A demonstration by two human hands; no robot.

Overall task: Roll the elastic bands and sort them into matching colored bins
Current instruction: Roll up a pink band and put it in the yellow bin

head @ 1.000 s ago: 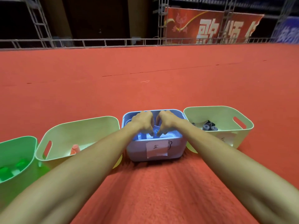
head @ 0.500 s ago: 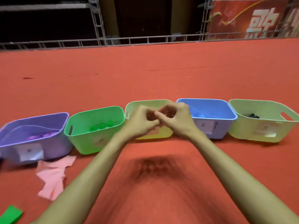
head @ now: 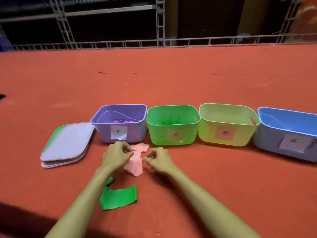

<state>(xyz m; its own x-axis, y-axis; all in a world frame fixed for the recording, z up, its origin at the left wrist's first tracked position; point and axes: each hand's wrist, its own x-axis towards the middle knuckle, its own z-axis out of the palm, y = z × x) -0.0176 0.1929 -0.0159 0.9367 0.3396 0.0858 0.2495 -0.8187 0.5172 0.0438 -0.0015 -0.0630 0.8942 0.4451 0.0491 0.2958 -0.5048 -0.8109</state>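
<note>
A crumpled pink elastic band (head: 134,166) lies on the red carpet in front of the purple bin (head: 103,133). My left hand (head: 116,156) pinches its upper corner. Just right of the band, my right hand (head: 158,159) hovers with loosely curled fingers and nothing visible in them. A second pink piece (head: 142,147) lies just behind. A flat green band (head: 118,197) rests nearer to me, partly under my left forearm. Right of the purple bin stand a green bin (head: 157,134), a yellow-green bin (head: 207,133) and a blue bin (head: 267,141). Small rolled bands show in the purple and green bins.
A stack of bin lids (head: 66,145) lies left of the purple bin. Each bin carries a paper label on its front. Open red carpet stretches behind the row to a metal truss railing (head: 161,42).
My view swung left from the blue bin. Both hands came out of the blue bin, moved left along the row and dropped to the pink band on the carpet.
</note>
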